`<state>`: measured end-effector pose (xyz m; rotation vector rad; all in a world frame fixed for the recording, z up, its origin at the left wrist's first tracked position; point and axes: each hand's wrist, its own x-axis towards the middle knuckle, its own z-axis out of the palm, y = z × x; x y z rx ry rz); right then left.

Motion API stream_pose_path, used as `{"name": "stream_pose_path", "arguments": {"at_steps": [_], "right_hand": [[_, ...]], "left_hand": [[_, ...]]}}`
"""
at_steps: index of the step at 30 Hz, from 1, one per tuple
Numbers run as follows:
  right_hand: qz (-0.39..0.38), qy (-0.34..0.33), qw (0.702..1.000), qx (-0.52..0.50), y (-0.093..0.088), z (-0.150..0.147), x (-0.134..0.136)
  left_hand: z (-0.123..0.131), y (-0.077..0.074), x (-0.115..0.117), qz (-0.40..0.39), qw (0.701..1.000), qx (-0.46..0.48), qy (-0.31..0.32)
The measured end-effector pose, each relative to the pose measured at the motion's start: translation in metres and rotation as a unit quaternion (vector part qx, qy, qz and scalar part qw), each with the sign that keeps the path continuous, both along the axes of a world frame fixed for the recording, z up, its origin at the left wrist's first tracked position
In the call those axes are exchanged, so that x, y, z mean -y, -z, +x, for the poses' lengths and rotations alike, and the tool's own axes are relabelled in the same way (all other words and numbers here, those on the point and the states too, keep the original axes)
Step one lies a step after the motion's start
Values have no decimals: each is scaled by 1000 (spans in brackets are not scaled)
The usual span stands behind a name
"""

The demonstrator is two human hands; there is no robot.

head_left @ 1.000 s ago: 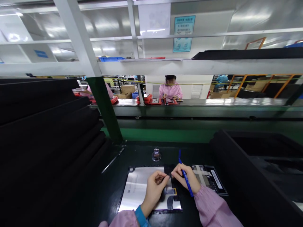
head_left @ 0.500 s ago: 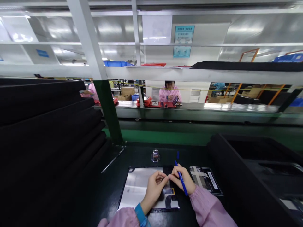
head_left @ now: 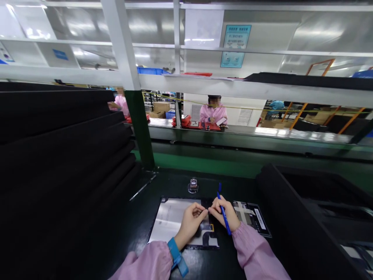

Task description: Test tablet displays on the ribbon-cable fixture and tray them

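Observation:
A flat display panel (head_left: 169,219) with a silvery back, black edges and a dark flex cable lies on the dark bench. Over its right part, my left hand (head_left: 189,225) is closed, thumb and index finger pinched together. Meeting it fingertip to fingertip is my right hand (head_left: 229,216), also in a pinch. Whatever is between the tips is too small to make out. A blue pen (head_left: 225,221) rests slantwise in my right hand. A small blue cap (head_left: 220,187) lies just beyond it. Right of that hand lies a second, smaller dark panel (head_left: 260,219) with tape and a white label.
Black foam trays (head_left: 64,155) are stacked high at left. A deep black foam box (head_left: 279,202) stands at right. A small metal fixture (head_left: 193,184) and a thin metallic stick (head_left: 142,188) lie behind the panel. Across the line, a person in pink (head_left: 214,112) works.
The camera view has shifted slightly, so the bench appears higher and the background further right. Both hands keep their pinch over the panel. The person opposite has tilted a held item, now showing paler.

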<state>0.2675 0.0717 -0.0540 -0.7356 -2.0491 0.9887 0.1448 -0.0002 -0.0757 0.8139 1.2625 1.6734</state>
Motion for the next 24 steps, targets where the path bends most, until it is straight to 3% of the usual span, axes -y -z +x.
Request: {"name": "stream_pose_path", "arguments": {"at_steps": [12,17,19,22,24], "right_hand": [[79,53,995,19,11,1,-6],[147,160,976,6,7,11,-13],[178,237,955,-7,4,28,-19],[201,315,928,-10,2,67,-25],[209,327,922,8,4,91,-26]], "left_hand": [[2,7,-3,2,998,-56,-11],[-16,3,18,25,986,-164,-25],[-39,7,42,60,937,-343,-2],[-81,28,83,69,774,-625,74],[-101,50,105,61,677,-726,107]]}}
